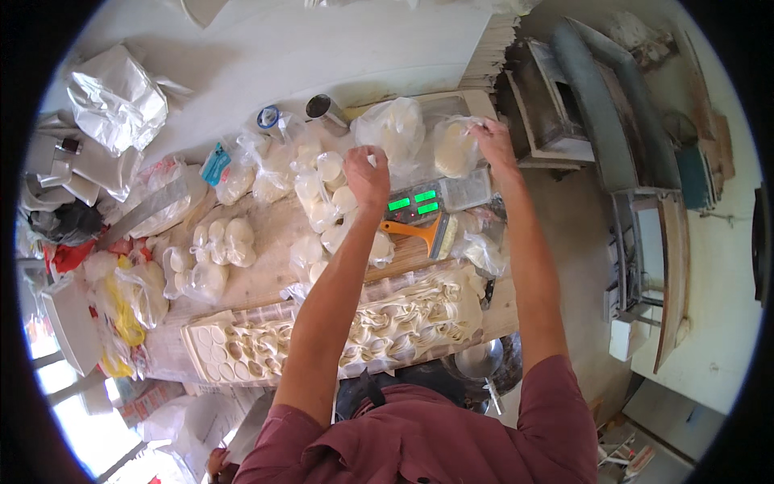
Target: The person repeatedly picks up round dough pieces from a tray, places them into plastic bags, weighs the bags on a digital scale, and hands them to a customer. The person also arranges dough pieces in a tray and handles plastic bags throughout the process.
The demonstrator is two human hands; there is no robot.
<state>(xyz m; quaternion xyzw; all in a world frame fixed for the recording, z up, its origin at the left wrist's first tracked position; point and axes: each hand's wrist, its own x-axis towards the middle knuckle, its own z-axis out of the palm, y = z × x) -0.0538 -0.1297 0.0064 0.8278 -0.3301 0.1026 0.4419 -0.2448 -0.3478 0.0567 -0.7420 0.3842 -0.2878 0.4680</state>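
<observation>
My right hand (494, 142) pinches the edge of a clear plastic bag (456, 148) with a stack of round dough wrappers in it. That bag rests at the platform of a digital scale (402, 213) whose green displays are lit. Beside it stands a fuller plastic bag (390, 130) of pale dough pieces. My left hand (367, 178) is curled just left of that bag, with a bit of white showing at its fingers; whether it grips anything is unclear. Below and left of it lie bagged stacks of wrappers (314, 196).
An orange-handled scraper (417, 231) lies below the scale. Cut dough sheets (417, 308) run along the wooden table's near edge. Several bagged dough rounds (208, 242), a metal can (326, 114) and a tape roll (268, 117) occupy the left and back. Another person's hand (216, 461) shows bottom left.
</observation>
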